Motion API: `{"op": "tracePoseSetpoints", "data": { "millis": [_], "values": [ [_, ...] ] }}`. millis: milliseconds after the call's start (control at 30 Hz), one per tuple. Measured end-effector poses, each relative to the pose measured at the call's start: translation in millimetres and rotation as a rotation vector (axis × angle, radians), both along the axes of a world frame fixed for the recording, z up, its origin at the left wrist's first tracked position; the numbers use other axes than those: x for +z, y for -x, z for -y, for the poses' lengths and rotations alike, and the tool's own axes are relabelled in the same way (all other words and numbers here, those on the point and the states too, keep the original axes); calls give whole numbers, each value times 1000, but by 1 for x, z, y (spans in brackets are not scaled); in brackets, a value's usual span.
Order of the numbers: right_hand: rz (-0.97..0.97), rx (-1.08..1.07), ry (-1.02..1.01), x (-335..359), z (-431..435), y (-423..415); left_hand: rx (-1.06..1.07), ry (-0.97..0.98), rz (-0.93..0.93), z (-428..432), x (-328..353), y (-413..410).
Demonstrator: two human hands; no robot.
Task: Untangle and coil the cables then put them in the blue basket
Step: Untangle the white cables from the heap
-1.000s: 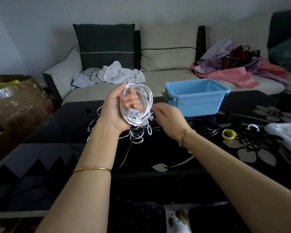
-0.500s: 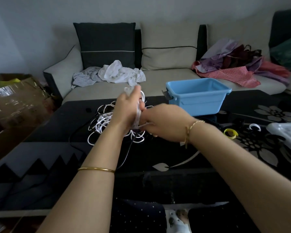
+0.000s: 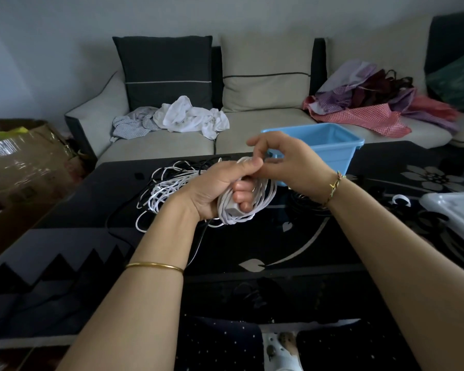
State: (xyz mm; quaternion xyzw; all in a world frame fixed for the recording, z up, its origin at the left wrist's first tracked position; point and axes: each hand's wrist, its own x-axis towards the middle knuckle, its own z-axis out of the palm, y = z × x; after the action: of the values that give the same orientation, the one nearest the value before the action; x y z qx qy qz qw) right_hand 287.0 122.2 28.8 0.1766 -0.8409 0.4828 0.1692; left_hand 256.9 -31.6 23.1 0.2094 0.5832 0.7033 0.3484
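Right hand point(image 3: 292, 162) is now sitting higher, directly in front of the blue basket point(image 3: 340, 145), where half a second ago it was overlapping the left hand lower down; its fingers are curling, forefinger raised, and thumb and fingertips are pinching a strand at the top of the coil of white cable point(image 3: 263, 199). Left hand point(image 3: 212, 191), just in front and left of the basket, is gripping that coil in a closed fist, fingers wrapping the loops and a white plug block. Loose white cable point(image 3: 169, 188) is lying tangled on the black table point(image 3: 306, 250) well to the basket's left, touching the left hand's wrist side. Black cable point(image 3: 118, 212) is trailing further left of it. The basket is standing upright on the table's far edge, its inside partly hidden.
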Motion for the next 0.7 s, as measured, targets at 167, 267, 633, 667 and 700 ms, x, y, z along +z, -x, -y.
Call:
{"op": "tracePoseSetpoints", "data": {
  "millis": [167, 267, 633, 667, 700],
  "values": [
    [250, 224, 295, -14, -3, 5, -154, -111, 161, 7, -4, 6],
    [197, 47, 54, -14, -4, 8, -173, -175, 227, 10, -7, 8],
    [135, -228, 7, -22, 0, 9, 166, 128, -14, -6, -2, 6],
    [143, -234, 12, -23, -2, 9, 176, 135, -29, -8, -2, 7],
    [154, -233, 21, -26, -5, 9, 182, 143, -45, -11, -2, 8]
  ]
}}
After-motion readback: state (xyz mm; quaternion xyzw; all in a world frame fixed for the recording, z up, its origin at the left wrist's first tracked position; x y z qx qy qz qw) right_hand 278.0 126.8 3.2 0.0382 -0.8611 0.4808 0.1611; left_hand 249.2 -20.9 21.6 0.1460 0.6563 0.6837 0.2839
